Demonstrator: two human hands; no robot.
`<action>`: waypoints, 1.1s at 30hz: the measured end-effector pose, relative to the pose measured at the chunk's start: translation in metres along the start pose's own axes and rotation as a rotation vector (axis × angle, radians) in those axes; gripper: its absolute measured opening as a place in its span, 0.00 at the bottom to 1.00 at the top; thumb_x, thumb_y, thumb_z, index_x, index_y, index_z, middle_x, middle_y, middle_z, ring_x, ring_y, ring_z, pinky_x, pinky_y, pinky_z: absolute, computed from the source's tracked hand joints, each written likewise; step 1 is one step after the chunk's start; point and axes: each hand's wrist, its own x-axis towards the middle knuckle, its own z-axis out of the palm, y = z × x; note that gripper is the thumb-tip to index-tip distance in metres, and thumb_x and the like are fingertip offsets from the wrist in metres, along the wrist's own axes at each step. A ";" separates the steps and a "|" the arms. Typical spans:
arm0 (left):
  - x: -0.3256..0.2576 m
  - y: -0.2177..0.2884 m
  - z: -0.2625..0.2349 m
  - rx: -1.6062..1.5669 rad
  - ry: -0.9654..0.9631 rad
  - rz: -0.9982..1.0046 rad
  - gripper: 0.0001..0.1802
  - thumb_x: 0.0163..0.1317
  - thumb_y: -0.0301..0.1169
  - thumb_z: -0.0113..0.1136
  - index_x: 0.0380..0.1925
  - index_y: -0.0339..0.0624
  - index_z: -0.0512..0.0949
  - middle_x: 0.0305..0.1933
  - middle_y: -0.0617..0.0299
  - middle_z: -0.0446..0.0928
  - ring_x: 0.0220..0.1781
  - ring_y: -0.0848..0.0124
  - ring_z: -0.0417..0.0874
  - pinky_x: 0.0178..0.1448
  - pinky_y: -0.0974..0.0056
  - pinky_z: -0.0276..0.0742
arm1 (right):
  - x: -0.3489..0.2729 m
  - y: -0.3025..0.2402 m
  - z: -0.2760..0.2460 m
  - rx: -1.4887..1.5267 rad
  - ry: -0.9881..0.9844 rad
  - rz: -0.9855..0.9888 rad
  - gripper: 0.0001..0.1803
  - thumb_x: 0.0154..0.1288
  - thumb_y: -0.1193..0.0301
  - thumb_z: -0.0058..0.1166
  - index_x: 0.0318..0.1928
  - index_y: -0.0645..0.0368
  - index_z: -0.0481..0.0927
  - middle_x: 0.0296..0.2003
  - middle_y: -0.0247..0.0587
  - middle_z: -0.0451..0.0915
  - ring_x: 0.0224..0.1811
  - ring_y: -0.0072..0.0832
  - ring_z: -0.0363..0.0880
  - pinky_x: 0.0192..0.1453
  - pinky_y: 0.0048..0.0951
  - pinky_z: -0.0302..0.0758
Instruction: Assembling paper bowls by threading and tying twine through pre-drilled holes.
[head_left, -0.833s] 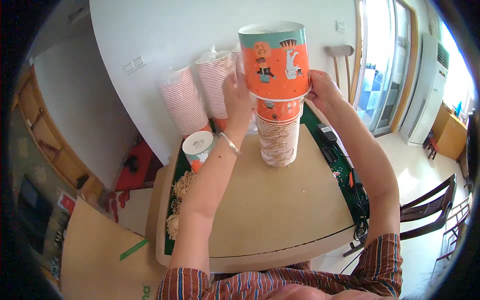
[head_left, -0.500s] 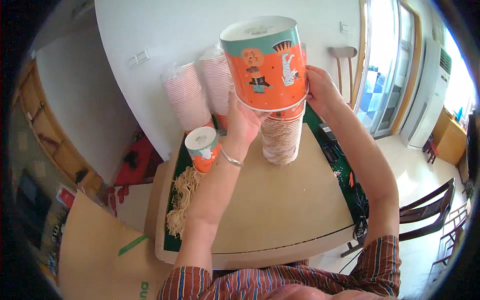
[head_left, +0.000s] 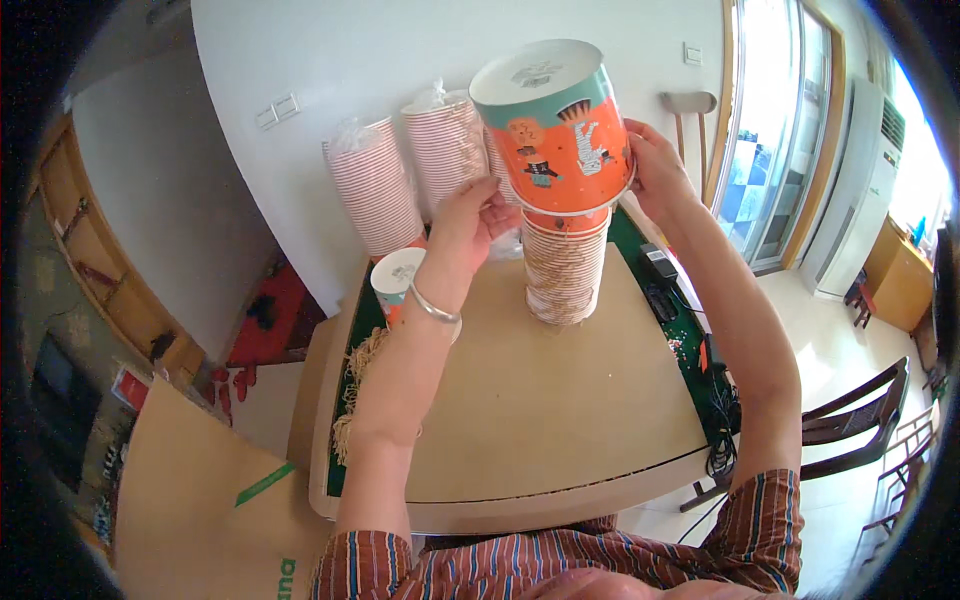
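At the right side of the orange-and-green paper tub (head_left: 560, 150), the right hand (head_left: 657, 175) has its grip pinched on the wall near the lower rim. From that grip the tub lies leftward, base up, its axis near upright and leaning slightly left. The left hand (head_left: 468, 225) is just beside its lower left, fingers loosely spread; I cannot tell whether they touch. Below the tub stands a nested stack (head_left: 562, 270) on the worktop (head_left: 550, 420). Farther left are a white-based tub (head_left: 396, 270) and beige strings (head_left: 358, 375); behind, plastic-wrapped stacks (head_left: 372, 190).
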 end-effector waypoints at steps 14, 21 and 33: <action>0.049 0.021 0.034 0.088 -0.045 -0.005 0.10 0.67 0.30 0.57 0.42 0.35 0.79 0.37 0.57 0.81 0.37 0.66 0.82 0.48 0.61 0.81 | 0.051 0.005 -0.009 0.053 0.129 0.030 0.17 0.70 0.73 0.46 0.59 0.57 0.69 0.38 0.42 0.80 0.30 0.26 0.80 0.29 0.27 0.78; 0.064 0.027 0.038 0.129 -0.061 0.004 0.09 0.64 0.30 0.61 0.39 0.36 0.80 0.38 0.57 0.82 0.39 0.66 0.83 0.48 0.62 0.80 | 0.076 0.015 -0.010 -0.003 0.149 0.035 0.17 0.71 0.73 0.45 0.59 0.57 0.68 0.29 0.35 0.75 0.22 0.20 0.70 0.23 0.23 0.69; 0.087 0.021 0.016 0.197 -0.077 0.073 0.10 0.63 0.30 0.61 0.40 0.35 0.80 0.38 0.57 0.82 0.39 0.67 0.83 0.48 0.61 0.80 | 0.105 0.024 -0.012 -0.111 0.065 0.116 0.12 0.68 0.77 0.45 0.49 0.60 0.76 0.20 0.29 0.68 0.15 0.16 0.56 0.16 0.23 0.51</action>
